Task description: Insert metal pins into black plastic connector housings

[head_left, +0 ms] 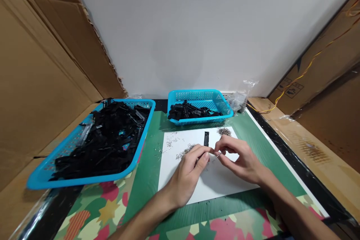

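My left hand [187,172] is closed over the white sheet [177,183], thumb and forefinger pinched together. Whatever they grip is too small or hidden to make out. Facing it, my right hand [240,157] pinches a thin silvery metal piece [218,154] that points toward the left fingertips. Just beyond the left forefinger lies a narrow black plastic part [206,138]; whether the finger touches it I cannot tell. Small metal pieces form a pile [188,149] beside my left hand, and a second, browner pile [224,131] lies behind my right hand.
A large blue basket [92,182] heaped with black plastic parts stands at left. Behind the sheet is a smaller blue basket [202,121] with similar parts. Clear plastic bags [239,99] sit beside it. Loose metal bits [170,140] lie at the sheet's left. Cardboard [332,67] walls the sides.
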A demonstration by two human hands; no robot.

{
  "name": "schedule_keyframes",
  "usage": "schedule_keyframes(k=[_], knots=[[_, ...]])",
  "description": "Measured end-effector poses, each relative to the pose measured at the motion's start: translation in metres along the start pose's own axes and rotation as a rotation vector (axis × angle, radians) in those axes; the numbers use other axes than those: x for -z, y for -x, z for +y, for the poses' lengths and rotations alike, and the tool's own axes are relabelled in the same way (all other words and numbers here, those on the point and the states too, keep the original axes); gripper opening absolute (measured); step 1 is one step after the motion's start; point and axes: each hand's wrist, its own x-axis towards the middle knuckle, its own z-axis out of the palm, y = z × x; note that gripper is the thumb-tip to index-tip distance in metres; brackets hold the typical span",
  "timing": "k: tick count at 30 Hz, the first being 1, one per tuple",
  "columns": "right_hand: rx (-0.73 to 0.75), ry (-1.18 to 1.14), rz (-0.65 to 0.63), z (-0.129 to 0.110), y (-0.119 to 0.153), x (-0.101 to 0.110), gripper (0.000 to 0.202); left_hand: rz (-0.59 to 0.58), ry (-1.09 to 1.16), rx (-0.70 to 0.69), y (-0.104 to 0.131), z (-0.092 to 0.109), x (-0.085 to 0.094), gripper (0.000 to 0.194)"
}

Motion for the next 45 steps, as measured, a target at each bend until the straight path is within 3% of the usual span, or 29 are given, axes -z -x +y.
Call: schedule_keyframes(k=[5,8,11,17,24,40,45], knots=[[-0.022,0.057,0.174,-0.006,0.002,-0.007,0.008,0.113,-0.054,-0.100,0.001,-0.004,0.000,0.029],[0.036,0.126,0.224,-0.009,0.005,-0.012,0.011,0.179,0.004,-0.133,0.001,-0.007,-0.002,0.043],[0.120,0.175,0.217,-0.008,0.007,-0.016,0.016,0.192,-0.008,-0.155,0.001,-0.007,-0.002,0.059],[0.202,0.259,0.173,-0.001,0.010,-0.016,0.018,0.178,-0.119,-0.191,0.000,-0.007,0.002,0.043],[0.230,0.328,0.183,0.002,0.011,-0.013,0.017,0.190,-0.158,-0.230,0.000,-0.010,0.002,0.046],[0.244,0.413,0.150,-0.001,0.009,-0.012,0.019,0.159,-0.168,-0.182,-0.002,-0.010,-0.002,0.048],[0.243,0.393,0.139,0.000,0.008,-0.012,0.019,0.083,-0.143,-0.194,-0.003,-0.009,0.000,0.050]])
